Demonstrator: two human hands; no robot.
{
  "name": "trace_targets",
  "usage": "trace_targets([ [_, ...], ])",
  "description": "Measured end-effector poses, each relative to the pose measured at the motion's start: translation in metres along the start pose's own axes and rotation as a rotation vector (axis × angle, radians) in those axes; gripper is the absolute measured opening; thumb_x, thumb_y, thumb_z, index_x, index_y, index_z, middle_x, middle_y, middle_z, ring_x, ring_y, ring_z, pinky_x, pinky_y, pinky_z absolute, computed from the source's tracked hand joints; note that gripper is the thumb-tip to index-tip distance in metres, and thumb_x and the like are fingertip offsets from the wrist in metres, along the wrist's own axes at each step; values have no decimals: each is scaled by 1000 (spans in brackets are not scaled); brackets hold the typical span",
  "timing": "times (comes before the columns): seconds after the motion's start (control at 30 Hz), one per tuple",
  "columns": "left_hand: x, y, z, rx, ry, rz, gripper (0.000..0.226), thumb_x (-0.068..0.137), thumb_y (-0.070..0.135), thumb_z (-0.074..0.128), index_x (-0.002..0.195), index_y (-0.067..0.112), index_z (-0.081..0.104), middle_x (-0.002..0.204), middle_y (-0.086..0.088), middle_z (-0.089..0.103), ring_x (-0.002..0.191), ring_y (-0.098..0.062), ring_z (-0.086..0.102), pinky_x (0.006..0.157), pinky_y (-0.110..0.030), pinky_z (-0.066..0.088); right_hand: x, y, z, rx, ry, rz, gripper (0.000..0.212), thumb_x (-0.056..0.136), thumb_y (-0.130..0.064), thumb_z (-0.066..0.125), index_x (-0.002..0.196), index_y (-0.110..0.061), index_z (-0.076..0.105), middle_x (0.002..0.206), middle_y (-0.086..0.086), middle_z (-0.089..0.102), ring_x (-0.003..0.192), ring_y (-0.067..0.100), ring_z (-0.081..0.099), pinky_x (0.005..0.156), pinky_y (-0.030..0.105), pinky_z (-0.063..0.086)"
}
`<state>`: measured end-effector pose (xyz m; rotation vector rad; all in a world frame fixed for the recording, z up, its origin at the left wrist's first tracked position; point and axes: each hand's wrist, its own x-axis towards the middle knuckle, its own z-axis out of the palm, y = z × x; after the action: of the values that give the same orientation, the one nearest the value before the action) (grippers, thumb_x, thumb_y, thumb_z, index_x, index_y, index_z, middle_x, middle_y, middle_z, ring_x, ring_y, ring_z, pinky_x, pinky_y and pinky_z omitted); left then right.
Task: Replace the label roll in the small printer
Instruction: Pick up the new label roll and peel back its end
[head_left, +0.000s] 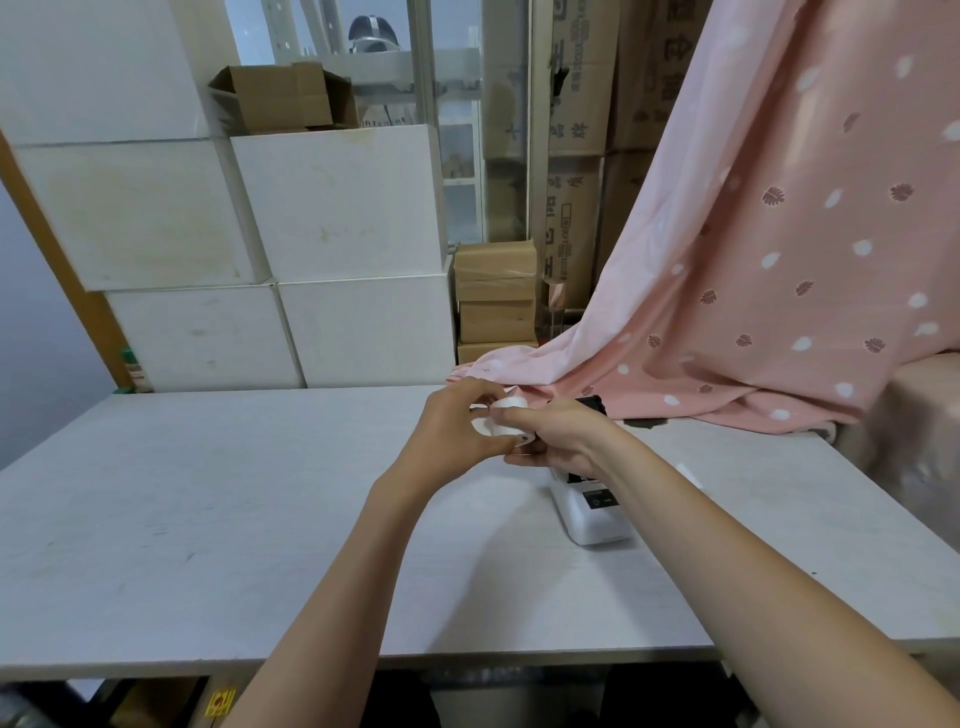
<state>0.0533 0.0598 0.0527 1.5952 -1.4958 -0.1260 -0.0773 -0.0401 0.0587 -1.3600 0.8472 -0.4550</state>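
I see both hands meeting above the far middle of the white table (208, 519), with the label roll (503, 420) caught between them. My left hand (457, 423) curls round the roll from its left side: the thumb runs underneath toward the right, and the fingers arch over the top, so the white roll shows only in the gap between thumb and fingers. My right hand (558, 434) comes in from the right, its fingertips pinching at the roll's right edge just where the left thumb ends. Whether they nip a loose label end or the roll's body I cannot tell; the fingers cover that spot. The roll is held in the air, clear of the tabletop.

The small white printer (592, 512) sits on the table below and to the right of the hands, partly hidden under my right forearm. Its dark panel faces up. The roll is near it but well above it, not inside it.

A pink patterned cloth (779, 260) drapes down onto the table's far right edge, close behind the hands. White foam boxes (322, 208) are stacked behind the table on the left.
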Motion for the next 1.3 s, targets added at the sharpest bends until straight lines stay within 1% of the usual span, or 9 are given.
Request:
trace_targets([
  [0.27,-3,8,4,52,16,86,47,67,26,90,108,21,69,101,11,71,94,-7,64,83,-26,54,-3,-1,-1,89,-60,-13,25,88,-14,78,113,-11,75,114,7,76,98,20,72,86,34,62],
  [0.37,-2,12,2,55,10,102,44,68,26,89,106,22,69,100,11,70,93,-7,63,81,-21,53,-3,2,0,157,-83,44,20,88,-14,78,106,-9,72,99,7,69,91,21,63,84,31,58],
  [0.5,-3,12,1,60,10,89,45,69,28,89,108,23,68,103,10,70,95,-6,62,79,-8,46,-3,3,1,194,-111,66,23,87,-13,77,108,-6,72,104,13,61,92,23,58,77,31,57],
  [0.6,-5,10,3,60,-7,90,47,70,30,88,112,22,67,105,10,69,97,-6,62,84,-17,50,-5,2,1,173,-119,63,23,91,-11,74,113,-5,72,106,16,65,93,26,66,77,32,62],
  [0.77,-4,4,4,39,16,83,49,71,31,88,113,20,66,103,12,69,95,-5,63,88,-26,54,-6,3,4,214,-100,69,32,88,-28,80,110,-7,71,100,13,53,86,24,50,67,28,62],
  [0.9,-5,3,2,-11,49,68,47,68,21,89,110,21,68,103,11,72,97,-5,67,90,-28,56,-11,-1,0,449,-214,72,34,99,-38,64,119,-11,70,102,10,67,85,22,56,77,35,57],
  [1.0,-6,3,-2,-78,60,39,45,67,15,90,105,20,67,103,12,71,98,-4,68,93,-27,56,-16,-2,-9,556,-291,55,31,105,-29,54,124,-8,65,107,15,72,93,26,69,87,43,59],
  [1.13,-6,4,-3,-85,29,36,46,66,13,89,104,21,65,104,10,70,101,-6,67,95,-27,55,-18,2,-13,593,-341,52,32,104,-17,55,134,-5,60,112,19,73,99,32,74,91,49,60],
  [1.3,-7,6,-2,-131,-3,15,46,67,14,90,104,19,64,104,7,71,102,-7,68,96,-25,54,-19,1,-17,611,-363,93,32,94,-14,65,124,-5,65,106,17,71,97,29,68,89,45,60],
])
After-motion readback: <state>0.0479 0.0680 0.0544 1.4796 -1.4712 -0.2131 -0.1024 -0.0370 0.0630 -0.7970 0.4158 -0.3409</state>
